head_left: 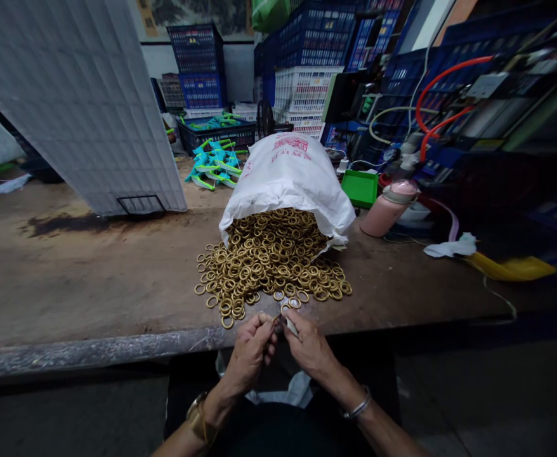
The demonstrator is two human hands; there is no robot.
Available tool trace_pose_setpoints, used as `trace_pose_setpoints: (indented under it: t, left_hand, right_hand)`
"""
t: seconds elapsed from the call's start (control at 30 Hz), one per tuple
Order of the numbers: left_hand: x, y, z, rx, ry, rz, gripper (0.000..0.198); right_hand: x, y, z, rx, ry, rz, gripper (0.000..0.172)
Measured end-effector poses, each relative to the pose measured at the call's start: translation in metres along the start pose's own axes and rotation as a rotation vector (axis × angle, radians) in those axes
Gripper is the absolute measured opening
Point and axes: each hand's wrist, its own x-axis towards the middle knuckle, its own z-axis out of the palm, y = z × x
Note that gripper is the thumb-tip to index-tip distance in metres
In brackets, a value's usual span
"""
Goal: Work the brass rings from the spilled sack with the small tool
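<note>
A metallic, softly shining finish is shown by the small gold-coloured round rings (259,270), smooth all over. The white red-printed sack (283,170), apparently made of woven plastic, is creased and matt. The long brown wooden desk (140,273) is worn dull and stained, its grey front edge (117,349) scuffed rough. Smooth plastic is seen in the shallow green rectangular tray (358,188). The silver metal bracelet (357,404) is polished glossy.

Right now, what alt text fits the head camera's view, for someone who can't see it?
A person's left hand and right hand nearly meet at the near edge of a table; anything held is unclear. Beyond, gold rings spill from a white sack, with stacked crates behind.
</note>
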Motion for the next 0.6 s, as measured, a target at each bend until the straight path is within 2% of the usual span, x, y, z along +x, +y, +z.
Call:
trace_pose_setpoints:
  t: [0.13, 0.33, 0.47, 0.6]
  left_hand:
    - [0.000, 0.001, 0.000, 0.046, 0.021, 0.009, 0.027]
    - [-0.002, 0.000, -0.003, 0.106, 0.040, 0.031, 0.028]
    - [-0.012, 0.004, -0.003, 0.045, -0.055, -0.020, 0.030]
    - [-0.019, 0.009, 0.000, -0.106, -0.140, -0.100, 0.030]
  right_hand:
    - [-0.003, -0.003, 0.001, -0.146, -0.095, -0.029, 0.016]
    - [-0.002, -0.008, -0.001, -0.350, -0.141, -0.003, 0.030]
    - [0.005, 0.000, -0.007, -0.462, -0.067, 0.090, 0.027]
    - [0.019, 0.013, -0.018, -0.524, 0.091, 0.163, 0.023]
